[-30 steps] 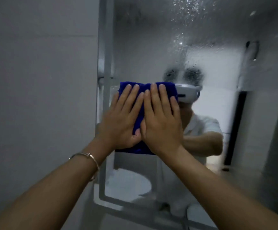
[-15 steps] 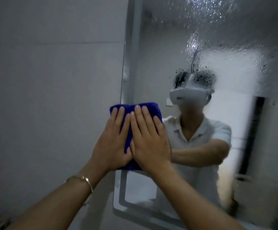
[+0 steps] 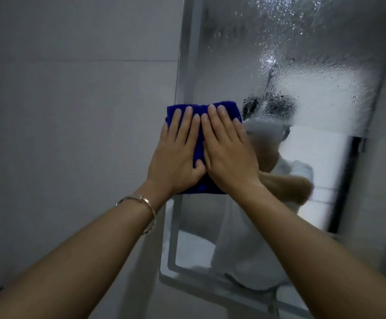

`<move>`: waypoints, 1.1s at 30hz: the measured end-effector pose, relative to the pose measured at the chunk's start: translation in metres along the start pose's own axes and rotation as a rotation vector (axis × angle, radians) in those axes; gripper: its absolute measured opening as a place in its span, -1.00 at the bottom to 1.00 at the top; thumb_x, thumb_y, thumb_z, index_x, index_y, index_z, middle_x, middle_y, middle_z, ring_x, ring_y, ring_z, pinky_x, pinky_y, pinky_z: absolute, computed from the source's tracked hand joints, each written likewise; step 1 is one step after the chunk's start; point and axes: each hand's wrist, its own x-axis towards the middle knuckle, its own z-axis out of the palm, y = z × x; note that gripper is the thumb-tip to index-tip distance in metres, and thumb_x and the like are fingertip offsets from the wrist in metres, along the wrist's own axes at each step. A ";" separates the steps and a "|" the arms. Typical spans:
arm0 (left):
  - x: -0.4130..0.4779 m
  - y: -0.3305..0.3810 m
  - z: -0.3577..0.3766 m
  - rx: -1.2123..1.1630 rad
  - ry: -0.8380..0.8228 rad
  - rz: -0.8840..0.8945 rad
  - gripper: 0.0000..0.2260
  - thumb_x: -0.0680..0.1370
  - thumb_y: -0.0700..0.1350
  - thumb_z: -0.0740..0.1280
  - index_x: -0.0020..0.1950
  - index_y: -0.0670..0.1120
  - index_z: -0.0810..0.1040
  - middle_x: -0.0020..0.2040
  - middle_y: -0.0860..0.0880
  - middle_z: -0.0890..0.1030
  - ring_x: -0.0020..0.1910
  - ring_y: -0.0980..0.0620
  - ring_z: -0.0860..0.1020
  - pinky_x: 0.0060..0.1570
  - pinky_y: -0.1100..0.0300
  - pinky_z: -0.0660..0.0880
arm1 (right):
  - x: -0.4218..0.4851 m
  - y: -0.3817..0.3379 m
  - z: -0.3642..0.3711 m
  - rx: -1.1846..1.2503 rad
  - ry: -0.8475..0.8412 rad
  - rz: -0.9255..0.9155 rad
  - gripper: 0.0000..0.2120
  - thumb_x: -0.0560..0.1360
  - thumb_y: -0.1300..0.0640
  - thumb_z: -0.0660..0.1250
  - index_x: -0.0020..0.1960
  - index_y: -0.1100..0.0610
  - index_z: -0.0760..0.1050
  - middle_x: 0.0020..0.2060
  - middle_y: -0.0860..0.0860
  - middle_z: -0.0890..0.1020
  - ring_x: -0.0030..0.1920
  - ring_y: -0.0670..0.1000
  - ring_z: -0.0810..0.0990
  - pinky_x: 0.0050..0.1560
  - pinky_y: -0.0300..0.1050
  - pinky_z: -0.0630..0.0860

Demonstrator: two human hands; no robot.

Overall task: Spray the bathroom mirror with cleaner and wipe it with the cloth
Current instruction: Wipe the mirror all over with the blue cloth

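Higher now at the left edge of the mirror [image 3: 325,111], the blue cloth [image 3: 232,108] is pressed flat by the left hand [image 3: 176,155] and right hand [image 3: 229,155], fingers straight.

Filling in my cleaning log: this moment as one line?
step: wipe | left hand: flat on cloth | right hand: flat on cloth | mirror: droplets above cloth

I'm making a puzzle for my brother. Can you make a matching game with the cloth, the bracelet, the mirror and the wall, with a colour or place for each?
Things:
1. cloth
2. bracelet
3. mirror
4. wall

Matches:
A. on the left wrist
B. speckled with droplets
C. dark blue
D. plain grey

Pairs: 1-C, 2-A, 3-B, 4-D
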 end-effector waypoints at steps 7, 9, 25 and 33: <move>-0.119 0.026 0.053 0.006 -0.053 0.073 -0.22 0.41 0.02 0.15 0.53 -0.16 -0.14 0.53 -0.16 -0.07 0.51 -0.17 -0.09 0.46 -0.11 -0.10 | -0.126 -0.041 0.028 0.040 -0.069 -0.019 -0.44 0.54 0.06 0.04 0.49 0.21 0.07 0.48 0.14 0.13 0.49 0.10 0.09 0.47 0.03 -0.08; -0.156 0.034 0.065 0.031 -0.101 0.095 -0.20 0.40 0.05 0.16 0.53 -0.16 -0.14 0.53 -0.16 -0.07 0.51 -0.18 -0.09 0.44 -0.11 -0.08 | -0.163 -0.053 0.033 0.047 -0.110 -0.025 -0.37 0.54 0.03 0.03 0.53 0.22 -0.04 0.50 0.12 0.08 0.52 0.10 0.02 0.47 0.03 -0.07; -0.067 0.051 0.024 -0.084 -0.085 0.078 -0.24 0.45 0.06 0.16 0.53 -0.15 -0.14 0.53 -0.15 -0.10 0.51 -0.16 -0.10 0.43 -0.15 -0.04 | -0.092 -0.005 -0.004 0.083 -0.133 0.057 -0.39 0.48 0.02 0.03 0.48 0.23 0.17 0.47 0.16 0.24 0.49 0.10 0.18 0.46 0.02 0.00; -0.049 0.013 0.035 -0.082 0.047 0.027 -0.30 0.52 0.04 0.15 0.53 -0.14 -0.13 0.53 -0.13 -0.08 0.52 -0.12 -0.09 0.47 -0.10 -0.02 | -0.053 -0.021 0.010 0.037 -0.095 0.090 -0.39 0.49 0.04 0.09 0.50 0.22 0.16 0.50 0.15 0.21 0.51 0.11 0.13 0.48 0.05 -0.04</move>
